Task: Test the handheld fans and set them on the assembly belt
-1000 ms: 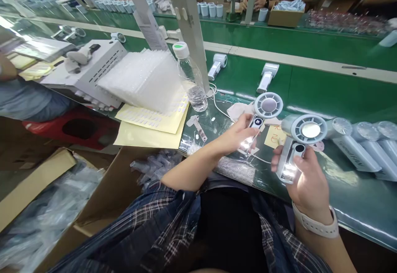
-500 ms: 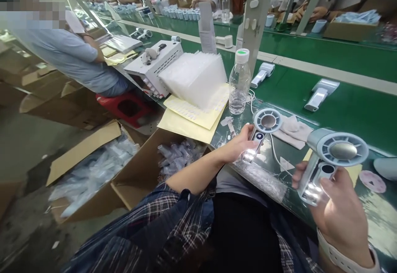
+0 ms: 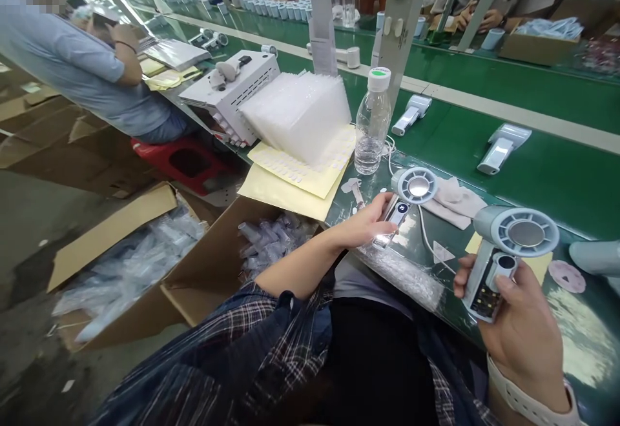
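Observation:
My left hand [image 3: 372, 221] is closed around the handle of a light-blue handheld fan [image 3: 414, 185], whose small round display is lit with digits. In my right hand [image 3: 526, 319] is a second handheld fan [image 3: 523, 232], gripped by its shiny handle with the thumb beside the dark round display. Both fans are held over the near edge of the bench, their round grilles tilted up towards me. A white cable [image 3: 426, 229] and a folded white cloth [image 3: 453, 200] lie between the two fans.
A water bottle [image 3: 372, 122] stands behind my left hand. Further left are yellow sheets [image 3: 290, 193], a white foam stack [image 3: 295, 113] and a white device [image 3: 232, 93]. More fans [image 3: 504, 148] lie on the green conveyor [image 3: 450, 132]. Boxes of clear bags [image 3: 130, 264] and a seated person [image 3: 92, 71] are leftward.
The right-hand fan has shifted slightly left, and reflections on its handle have darkened. The seated person's arm is now raised. The view has moved a little.

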A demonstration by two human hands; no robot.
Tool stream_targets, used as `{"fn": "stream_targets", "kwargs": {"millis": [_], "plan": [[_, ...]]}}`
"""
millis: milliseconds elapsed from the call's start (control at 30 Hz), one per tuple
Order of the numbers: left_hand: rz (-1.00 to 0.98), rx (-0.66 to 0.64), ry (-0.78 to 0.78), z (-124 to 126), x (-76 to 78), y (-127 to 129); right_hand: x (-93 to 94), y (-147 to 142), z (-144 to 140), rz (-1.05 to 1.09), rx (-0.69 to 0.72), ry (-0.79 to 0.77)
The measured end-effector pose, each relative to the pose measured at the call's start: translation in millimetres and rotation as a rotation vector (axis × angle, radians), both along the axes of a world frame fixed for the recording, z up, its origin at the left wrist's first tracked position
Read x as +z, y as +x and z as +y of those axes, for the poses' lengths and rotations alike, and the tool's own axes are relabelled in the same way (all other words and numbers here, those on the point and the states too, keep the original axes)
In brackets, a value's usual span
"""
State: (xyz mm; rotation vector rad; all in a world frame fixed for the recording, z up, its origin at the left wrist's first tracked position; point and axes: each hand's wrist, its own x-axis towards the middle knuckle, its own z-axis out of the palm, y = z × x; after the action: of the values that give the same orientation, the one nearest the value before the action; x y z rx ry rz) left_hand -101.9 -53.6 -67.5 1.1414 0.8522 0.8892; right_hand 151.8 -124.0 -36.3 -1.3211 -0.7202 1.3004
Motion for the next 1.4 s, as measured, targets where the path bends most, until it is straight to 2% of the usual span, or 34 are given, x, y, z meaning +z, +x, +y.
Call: {"fn": "stream_targets", "kwargs": {"millis": [167, 333, 600, 767, 900, 1067, 1233, 1400], "plan": [[0.102, 0.089, -0.001, -2, -1.3, -12, -4.8, -2, 3, 0.011, 0.026, 0.011], [-0.031, 0.049, -0.114, 0, -9.0, -6, -6.3, -4, 1, 0.034, 0.047, 0.034], [-0.031, 0.037, -0.123, -2, 3.4, 9, -7.9, 8, -5, 0.049, 0.040, 0.066], [-0.035, 0.034, -0.136, 0, 4.9, 20, -6.9, 14, -10, 0.083, 0.019, 0.101], [-0.025, 0.089, -0.090, 4, 4.1, 30, -3.2, 20, -13, 0.200, 0.071, 0.161], [0.018, 0.046, -0.007, 13, -1.1, 36, -4.0, 32, -17, 0.311, 0.090, 0.204], [0.131, 0.020, 0.036, 20, -1.9, 36, -7.1, 44, -18, 0.367, 0.178, 0.236], [0.218, 0.133, 0.036, 28, 2.5, 26, -5.4, 43, -18, 0.318, 0.064, 0.188]]}}
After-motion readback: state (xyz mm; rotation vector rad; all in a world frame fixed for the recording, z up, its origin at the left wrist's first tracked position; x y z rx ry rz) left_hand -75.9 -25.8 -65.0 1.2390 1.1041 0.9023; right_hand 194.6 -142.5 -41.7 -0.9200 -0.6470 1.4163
